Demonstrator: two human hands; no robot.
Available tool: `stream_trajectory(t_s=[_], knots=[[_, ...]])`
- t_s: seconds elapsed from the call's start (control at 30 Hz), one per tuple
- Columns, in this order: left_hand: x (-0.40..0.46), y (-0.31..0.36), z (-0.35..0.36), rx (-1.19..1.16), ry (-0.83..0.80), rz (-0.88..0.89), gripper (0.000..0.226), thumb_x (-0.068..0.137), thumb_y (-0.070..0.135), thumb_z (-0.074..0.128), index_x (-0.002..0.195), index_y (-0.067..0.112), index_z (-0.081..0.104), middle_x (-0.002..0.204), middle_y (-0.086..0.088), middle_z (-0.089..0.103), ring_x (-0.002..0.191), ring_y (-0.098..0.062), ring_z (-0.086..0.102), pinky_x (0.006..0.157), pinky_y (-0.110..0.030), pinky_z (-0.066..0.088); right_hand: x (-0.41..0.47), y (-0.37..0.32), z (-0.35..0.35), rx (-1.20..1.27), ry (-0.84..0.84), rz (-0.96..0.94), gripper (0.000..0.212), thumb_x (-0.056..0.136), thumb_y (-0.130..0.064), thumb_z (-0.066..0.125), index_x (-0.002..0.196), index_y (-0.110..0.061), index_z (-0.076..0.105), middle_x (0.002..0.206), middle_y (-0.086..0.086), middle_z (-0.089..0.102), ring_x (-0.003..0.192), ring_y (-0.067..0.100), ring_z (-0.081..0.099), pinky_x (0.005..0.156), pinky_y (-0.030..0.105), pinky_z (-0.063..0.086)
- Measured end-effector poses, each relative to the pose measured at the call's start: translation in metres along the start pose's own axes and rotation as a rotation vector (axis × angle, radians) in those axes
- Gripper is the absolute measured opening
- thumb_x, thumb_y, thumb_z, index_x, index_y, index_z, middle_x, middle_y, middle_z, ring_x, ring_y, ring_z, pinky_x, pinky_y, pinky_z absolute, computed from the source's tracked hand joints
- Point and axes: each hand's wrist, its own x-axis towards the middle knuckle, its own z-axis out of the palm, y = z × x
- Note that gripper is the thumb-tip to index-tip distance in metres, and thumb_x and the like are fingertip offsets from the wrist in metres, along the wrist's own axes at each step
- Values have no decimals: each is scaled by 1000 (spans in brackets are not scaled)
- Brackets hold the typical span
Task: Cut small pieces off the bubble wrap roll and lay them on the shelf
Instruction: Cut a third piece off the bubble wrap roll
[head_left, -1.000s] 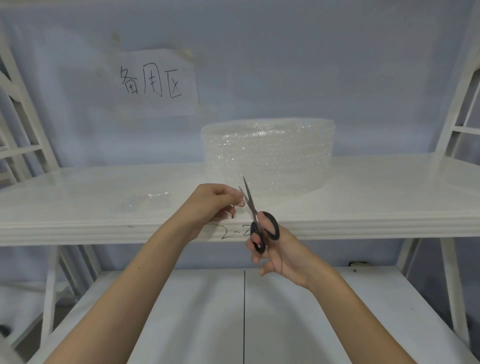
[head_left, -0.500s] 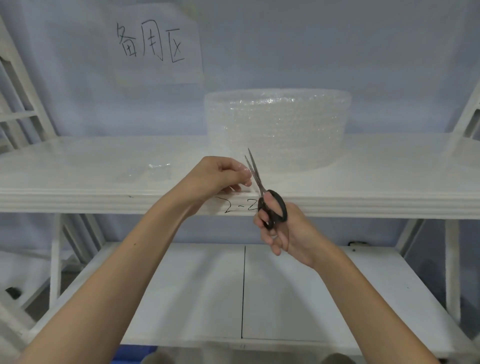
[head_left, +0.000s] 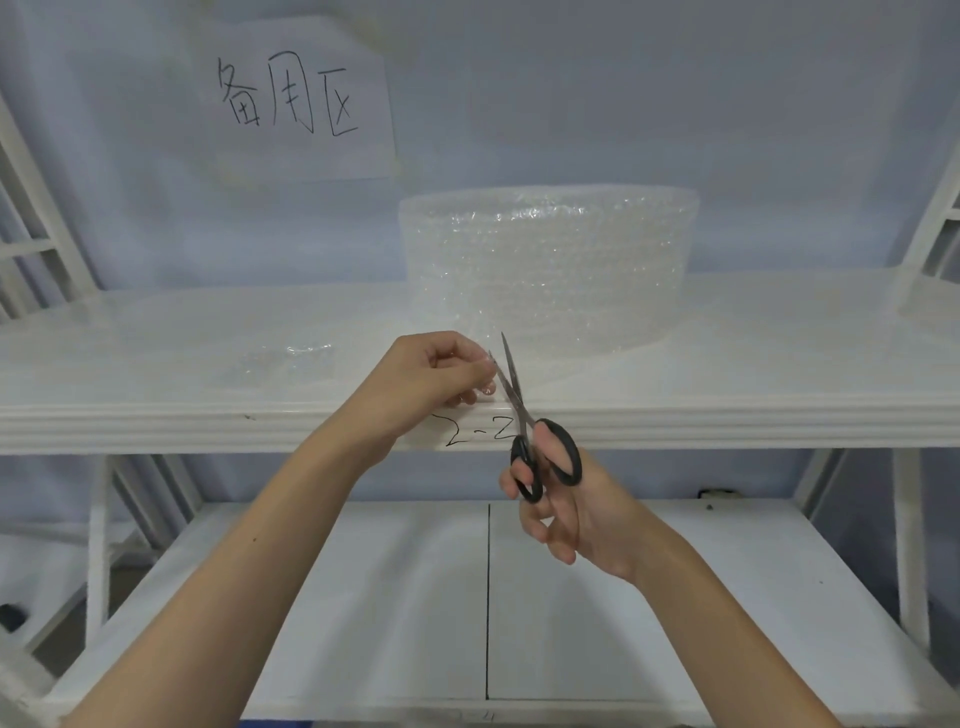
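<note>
A wide clear bubble wrap roll (head_left: 550, 265) stands on the white upper shelf (head_left: 753, 364), with a loose flap reaching toward the front edge. My left hand (head_left: 426, 379) pinches the edge of that flap just left of the blades. My right hand (head_left: 566, 499) grips black-handled scissors (head_left: 524, 421), fingers through the loops, blades pointing up and slightly parted at the flap. A small cut piece of bubble wrap (head_left: 291, 358) lies on the shelf to the left of my left hand.
A paper sign (head_left: 296, 98) with handwritten characters hangs on the blue-grey wall. The shelf's front edge carries the handwritten mark "2-2" (head_left: 478, 431). A lower white shelf (head_left: 363, 597) lies below my arms. White frame uprights (head_left: 36, 197) stand at both sides.
The view has tilted down, so shelf and roll sit higher in frame than a second ago. Both hands stay at the flap, and the scissors remain beside my left fingers.
</note>
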Motion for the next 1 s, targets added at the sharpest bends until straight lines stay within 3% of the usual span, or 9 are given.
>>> stream_trajectory(t_s=[0.17, 0.3, 0.67, 1.0], knots=[[2, 0, -2, -25, 11, -19, 11, 90, 18, 67, 79, 15, 67, 68, 5, 71, 66, -10, 62, 66, -17, 49, 1, 0, -1, 40, -11, 6, 48, 79, -61, 50, 75, -13, 47, 77, 1, 53, 44, 16, 43, 29, 18, 32], [2, -1, 0, -28, 17, -24, 10, 90, 15, 66, 80, 13, 67, 67, 5, 71, 65, -11, 61, 68, -19, 50, 3, -5, -4, 117, -17, 1, 50, 76, -64, 51, 75, -14, 46, 75, -1, 53, 41, 13, 42, 28, 17, 30], [1, -1, 0, -29, 22, -18, 12, 90, 13, 65, 79, 12, 65, 64, 5, 70, 74, -18, 63, 76, -27, 50, 0, -13, -2, 4, -14, 40, 52, 72, -68, 55, 71, -16, 48, 73, -2, 53, 42, 12, 40, 30, 17, 31], [1, -1, -1, -34, 30, -26, 7, 90, 15, 65, 85, 10, 66, 70, 3, 72, 67, -12, 61, 70, -20, 49, 1, -13, -3, -15, 33, -48, 47, 73, -59, 60, 70, -14, 46, 67, 0, 49, 36, 9, 39, 29, 16, 31]])
